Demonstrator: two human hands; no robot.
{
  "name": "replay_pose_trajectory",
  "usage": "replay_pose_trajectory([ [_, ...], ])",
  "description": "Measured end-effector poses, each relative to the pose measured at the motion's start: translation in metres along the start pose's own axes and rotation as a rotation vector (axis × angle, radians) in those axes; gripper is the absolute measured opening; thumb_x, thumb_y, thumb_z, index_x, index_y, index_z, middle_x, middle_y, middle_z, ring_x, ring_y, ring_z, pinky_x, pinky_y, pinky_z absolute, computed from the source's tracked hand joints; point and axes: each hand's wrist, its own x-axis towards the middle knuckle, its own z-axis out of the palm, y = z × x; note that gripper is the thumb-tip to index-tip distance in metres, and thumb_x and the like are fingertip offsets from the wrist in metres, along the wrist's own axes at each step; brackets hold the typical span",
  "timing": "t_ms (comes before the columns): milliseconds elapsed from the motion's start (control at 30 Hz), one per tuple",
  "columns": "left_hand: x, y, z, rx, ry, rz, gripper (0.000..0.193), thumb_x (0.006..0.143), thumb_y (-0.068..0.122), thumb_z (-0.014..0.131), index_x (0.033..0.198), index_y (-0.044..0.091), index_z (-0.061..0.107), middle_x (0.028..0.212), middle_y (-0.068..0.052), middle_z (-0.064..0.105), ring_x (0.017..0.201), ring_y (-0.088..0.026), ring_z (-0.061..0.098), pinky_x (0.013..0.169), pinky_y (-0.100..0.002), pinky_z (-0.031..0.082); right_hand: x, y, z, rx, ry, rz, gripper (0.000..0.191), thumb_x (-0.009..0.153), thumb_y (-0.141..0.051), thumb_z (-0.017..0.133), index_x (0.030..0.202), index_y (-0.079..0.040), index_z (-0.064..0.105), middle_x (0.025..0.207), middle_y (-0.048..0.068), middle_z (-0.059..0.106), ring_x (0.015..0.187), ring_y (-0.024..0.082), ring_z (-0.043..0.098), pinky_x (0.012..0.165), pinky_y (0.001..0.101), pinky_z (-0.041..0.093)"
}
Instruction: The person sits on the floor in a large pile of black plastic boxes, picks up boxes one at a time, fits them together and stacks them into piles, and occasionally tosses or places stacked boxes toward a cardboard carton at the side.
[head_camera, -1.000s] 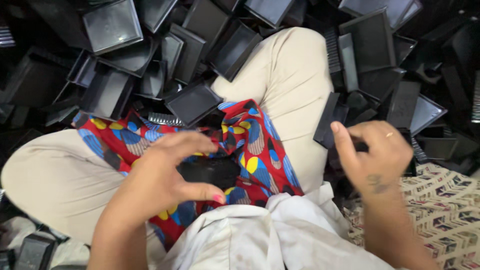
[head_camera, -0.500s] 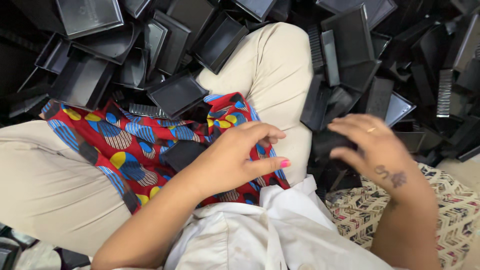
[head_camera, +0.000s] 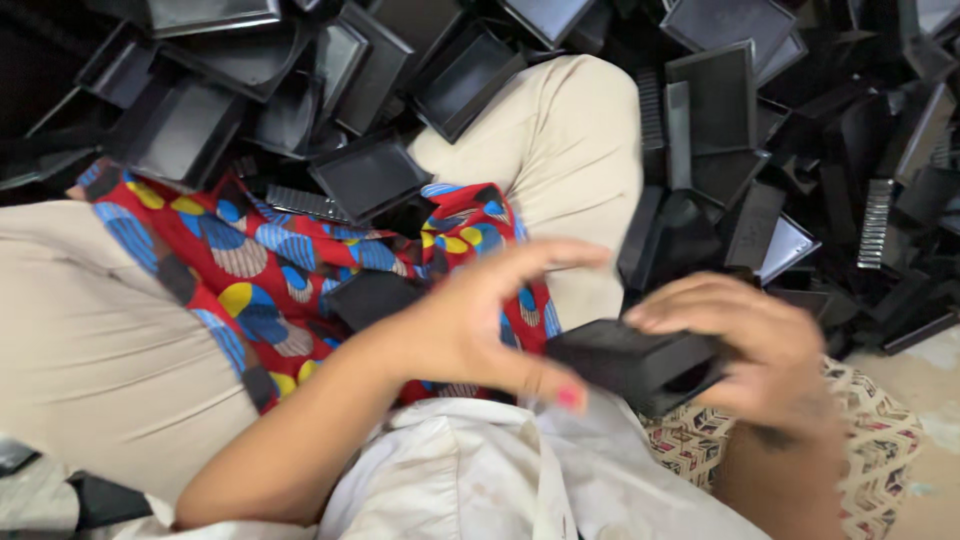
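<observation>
Gripping one black plastic tray (head_camera: 640, 362) with my right hand (head_camera: 745, 345), I am judging it light, rigid and smooth, best taken by its rim; my left hand (head_camera: 480, 320) is hovering open beside it.

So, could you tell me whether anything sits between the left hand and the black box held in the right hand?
Nothing visible does. The right hand grips the black box from above, and the left hand, open, is right beside the box's near end, thumb at its corner. Only a narrow gap over the white shirt separates them.
</observation>
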Motion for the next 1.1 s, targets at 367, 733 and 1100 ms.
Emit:
replay_pose_trajectory([
  [367, -0.009, -0.015, -0.003, 0.012, 0.029, -0.413, 0.086, 0.059, 0.055, 0.091, 0.124, 0.003, 0.068, 0.106, -0.006, 0.077, 0.098, -0.015, 0.075, 0.090, -0.027, 0.058, 0.056, -0.018, 0.080, -0.023, 0.193, 0.015, 0.092, 0.108, -0.073, 0.021, 0.104, 0.006, 0.068, 0.107, 0.023, 0.066, 0.101, 0.030, 0.067, 0.094, 0.0365, 0.052],
  [733, -0.011, -0.013, -0.006, 0.104, 0.026, -0.430, 0.128, 0.046, 0.066, 0.085, 0.149, 0.002, 0.043, 0.093, -0.014, 0.075, 0.083, -0.027, 0.076, 0.078, -0.033, 0.058, 0.068, -0.015, 0.099, -0.195, 0.412, -0.092, 0.081, 0.110, -0.063, 0.029, 0.073, 0.002, 0.057, 0.070, 0.013, 0.058, 0.067, 0.027, 0.065, 0.069, 0.0340, 0.049],
  [1100, -0.023, 0.035, -0.042, 0.505, -0.398, -0.408, 0.085, 0.056, 0.066, 0.086, 0.116, 0.008, 0.069, 0.106, -0.011, 0.072, 0.104, -0.033, 0.068, 0.090, -0.045, 0.050, 0.068, 0.009, 0.061, -0.506, 0.471, 0.464, 0.059, 0.106, -0.050, 0.058, 0.090, 0.005, 0.071, 0.078, 0.016, 0.068, 0.070, 0.030, 0.067, 0.067, 0.0382, 0.050],
])
